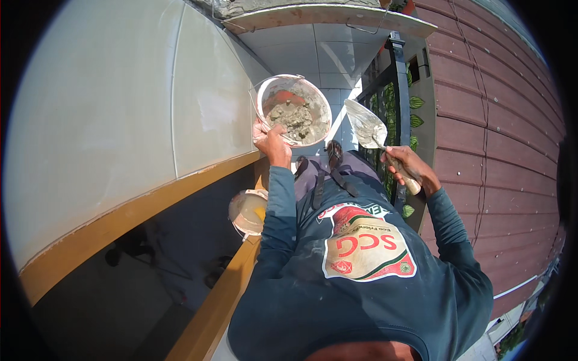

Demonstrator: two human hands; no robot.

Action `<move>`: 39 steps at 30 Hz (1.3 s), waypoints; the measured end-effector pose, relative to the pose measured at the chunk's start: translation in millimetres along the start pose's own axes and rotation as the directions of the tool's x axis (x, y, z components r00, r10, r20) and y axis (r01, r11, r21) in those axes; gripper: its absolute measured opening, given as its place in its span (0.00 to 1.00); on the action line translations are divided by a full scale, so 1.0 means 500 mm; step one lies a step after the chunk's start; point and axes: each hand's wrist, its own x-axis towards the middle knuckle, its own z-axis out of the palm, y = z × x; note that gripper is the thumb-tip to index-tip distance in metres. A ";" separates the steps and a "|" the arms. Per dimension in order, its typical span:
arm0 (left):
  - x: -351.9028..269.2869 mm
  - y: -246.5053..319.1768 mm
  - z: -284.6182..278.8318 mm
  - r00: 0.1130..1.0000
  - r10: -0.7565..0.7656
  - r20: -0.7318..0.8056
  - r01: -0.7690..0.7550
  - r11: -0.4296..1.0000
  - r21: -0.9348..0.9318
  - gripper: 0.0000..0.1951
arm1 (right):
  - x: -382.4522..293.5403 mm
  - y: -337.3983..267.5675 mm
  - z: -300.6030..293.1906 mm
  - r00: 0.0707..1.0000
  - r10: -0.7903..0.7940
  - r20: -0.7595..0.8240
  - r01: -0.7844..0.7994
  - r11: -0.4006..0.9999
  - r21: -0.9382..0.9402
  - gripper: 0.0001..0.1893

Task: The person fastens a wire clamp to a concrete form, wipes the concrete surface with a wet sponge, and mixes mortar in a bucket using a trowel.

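Note:
My left hand (274, 142) grips the near left rim of a white plastic bucket (324, 106), its thumb over the edge. Grey wet mortar (294, 118) lies in the bucket, with an orange-red patch on the inner wall behind it. To the right, my right hand (408, 168) is closed round the wooden handle of a pointed masonry trowel (365, 124). The blade, smeared with mortar, points up and to the left, a little apart from the bucket. Some fingers of my left hand are hidden beneath the rim.
A second bucket (239, 210) with cloudy liquid and something yellow stands by the orange-yellow frame (135, 210) of an opening at left. A black metal railing (402, 94) runs at right, beside a red-brown roof (460, 158). A board (316, 16) crosses at the top.

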 end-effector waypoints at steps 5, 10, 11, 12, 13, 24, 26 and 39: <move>-0.074 -0.019 -0.087 0.992 -0.108 0.061 0.109 0.994 -0.013 0.31 | 0.093 0.036 0.045 0.942 -0.063 -0.330 -0.031 0.962 -0.271 0.22; -0.131 -0.072 -0.176 0.967 -0.238 0.096 0.216 0.957 0.193 0.38 | 0.271 0.186 0.072 0.917 -0.039 -0.398 -0.032 0.985 -0.168 0.20; -0.145 -0.087 -0.197 0.945 -0.325 0.046 0.302 0.915 0.270 0.37 | 0.319 0.230 0.075 0.907 -0.039 -0.420 -0.034 0.986 -0.166 0.19; -0.154 -0.107 -0.217 0.955 -0.286 0.079 0.258 0.933 0.253 0.37 | 0.374 0.273 0.071 0.880 -0.054 -0.473 -0.089 0.958 -0.274 0.19; -0.162 -0.135 -0.235 0.937 -0.344 0.057 0.317 0.908 0.273 0.36 | 0.434 0.317 0.067 0.810 -0.287 -0.512 -0.101 0.791 -0.603 0.21; -0.210 -0.525 -0.511 0.960 -0.266 -0.091 0.261 0.724 0.638 0.29 | 1.093 0.770 -0.049 0.889 -0.356 -0.288 0.078 0.737 -0.671 0.21; -0.200 -0.600 -0.559 0.936 -0.333 -0.116 0.324 0.684 0.653 0.20 | 1.198 0.825 -0.073 0.929 -0.178 -0.326 -0.100 0.726 -0.680 0.21; -0.167 -0.827 -0.660 0.757 -0.467 -0.457 0.633 0.696 0.339 0.37 | 1.419 0.972 -0.133 0.904 -0.168 -0.392 -0.141 0.751 -0.645 0.20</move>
